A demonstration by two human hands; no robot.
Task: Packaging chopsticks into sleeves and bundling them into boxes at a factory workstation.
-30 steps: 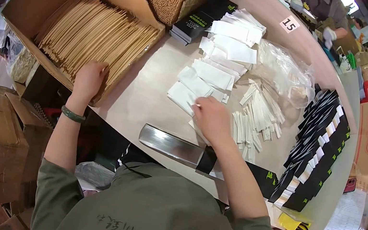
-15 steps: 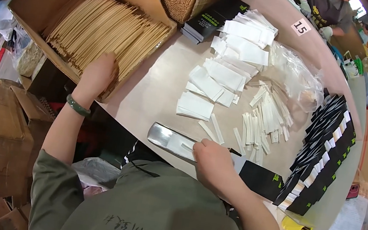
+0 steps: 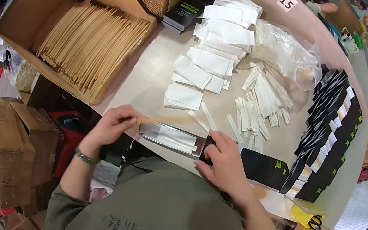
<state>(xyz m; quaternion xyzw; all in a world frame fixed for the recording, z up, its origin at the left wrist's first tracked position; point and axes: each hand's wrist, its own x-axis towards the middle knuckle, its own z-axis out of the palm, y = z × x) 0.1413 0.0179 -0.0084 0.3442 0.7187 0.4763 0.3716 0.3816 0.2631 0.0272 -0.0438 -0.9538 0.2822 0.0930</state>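
In my left hand (image 3: 115, 125), closed with a pinch, are some thin bamboo chopsticks (image 3: 161, 119), blurred by motion. They reach over the left part of a shiny metal trough (image 3: 144, 130) at the table's front edge. White paper packets (image 3: 175, 139) lie inside this trough. My right hand (image 3: 225, 161) grips a black paper sleeve (image 3: 208, 149) at the trough's right end, its fingers curled and partly covering it. Right of that hand lies another flat black sleeve (image 3: 260, 169).
A cardboard box (image 3: 130, 0) of chopsticks stands at the left. White packets (image 3: 201, 71), narrow white strips (image 3: 264, 99) and a clear plastic bag (image 3: 287, 49) cover mid-table. Filled black sleeves (image 3: 328, 139) are stacked at right. Black sleeves (image 3: 197, 5) lie in a pile behind.
My left hand has come out of the chopstick box toward the trough, carrying chopsticks. My right hand has shifted slightly right, uncovering the packets in the trough. The view has turned a little.
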